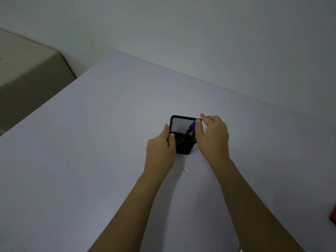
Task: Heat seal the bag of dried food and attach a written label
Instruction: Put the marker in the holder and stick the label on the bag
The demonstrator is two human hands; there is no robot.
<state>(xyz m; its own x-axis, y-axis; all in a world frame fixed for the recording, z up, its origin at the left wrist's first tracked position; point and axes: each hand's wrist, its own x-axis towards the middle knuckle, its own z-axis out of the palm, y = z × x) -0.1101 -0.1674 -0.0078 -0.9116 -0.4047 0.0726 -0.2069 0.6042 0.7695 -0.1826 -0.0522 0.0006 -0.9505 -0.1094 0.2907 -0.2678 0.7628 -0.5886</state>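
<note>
A black mesh pen holder (179, 124) stands in the middle of the pale table (91, 142). A blue pen (192, 126) leans inside it, cap end at the holder's right rim. My left hand (160, 148) grips the holder's left side, thumb on the rim. My right hand (212, 135) is at the holder's right side, with fingertips pinching the top of the pen. A small white label (180, 171) with dark writing lies flat on the table just in front of the holder, between my forearms. No bag is in view.
A red object (333, 215) shows at the right edge of the table. A beige cabinet or appliance (27, 79) stands beyond the table's left edge. A plain wall runs behind the table's far edge.
</note>
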